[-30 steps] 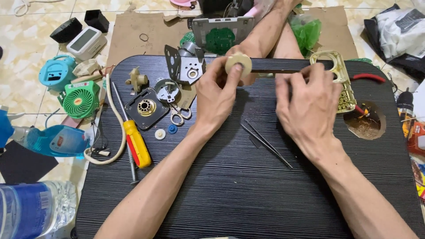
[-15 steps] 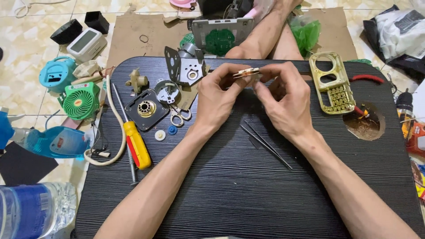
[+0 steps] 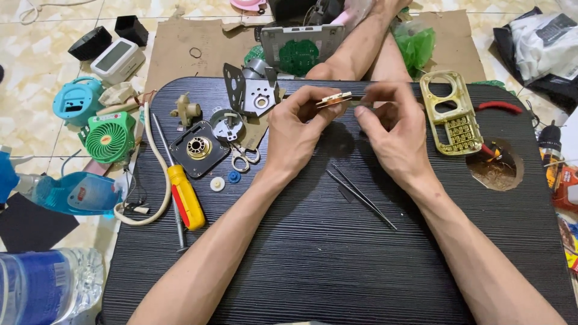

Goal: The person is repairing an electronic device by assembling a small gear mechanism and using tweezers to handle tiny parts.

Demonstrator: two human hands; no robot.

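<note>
Looking down from the head camera, a clear plastic bottle (image 3: pixel 45 286) with a blue wrap label lies at the lower left corner, off the black table (image 3: pixel 313 271). Above it a blue spray bottle (image 3: pixel 66 192) lies on its side on the floor. A white rectangular device (image 3: pixel 117 59) with a grey screen sits at the upper left beside two small black boxes (image 3: pixel 111 36). Crumpled green plastic (image 3: pixel 415 45) lies past the far table edge.

A small flat tan disc (image 3: pixel 333 99), seen edge-on, is held above the far middle of the table. The left hand (image 3: pixel 295 129) has thumb and forefinger clamped on its left end. The right hand (image 3: pixel 394 129) has its fingertips drawn together just right of the disc; whether they touch it I cannot tell.

On the table below the hands lies a pair of dark tweezers (image 3: pixel 361 195), well apart from the fingers. To the left are a yellow-and-red screwdriver (image 3: pixel 183 195), a black square plate (image 3: pixel 198 148) with a brass ring, small scissors (image 3: pixel 244 159), a grey metal bracket (image 3: pixel 250 93) and a cream cable (image 3: pixel 153 174). To the right, a gold keypad frame (image 3: pixel 451 114) lies near a round hole (image 3: pixel 497 165) in the tabletop. A green mini fan (image 3: pixel 108 137) and a teal clock (image 3: pixel 75 99) rest on the floor at left.
</note>
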